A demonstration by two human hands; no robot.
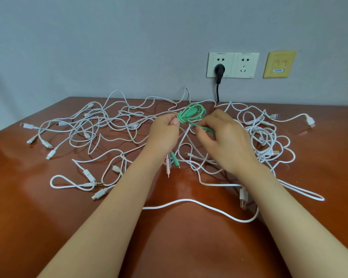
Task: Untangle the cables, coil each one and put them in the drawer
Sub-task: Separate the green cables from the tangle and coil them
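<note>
A green cable [192, 114] is wound into a small coil above the middle of the brown table [179, 247]. My left hand [165, 135] pinches the coil at its lower left. My right hand [225, 141] holds the green cable's loose end just right of the coil. A green jack plug [175, 162] and a pink one [167, 168] hang below my left hand. Several white cables [100, 125] lie tangled over the table on both sides. No drawer is in view.
A wall stands right behind the table with a double socket [232, 65]; a black plug [219, 72] sits in it and its cord drops behind the table. A yellow wall plate [279, 64] is to the right. White USB plugs [243, 197] lie near my right forearm.
</note>
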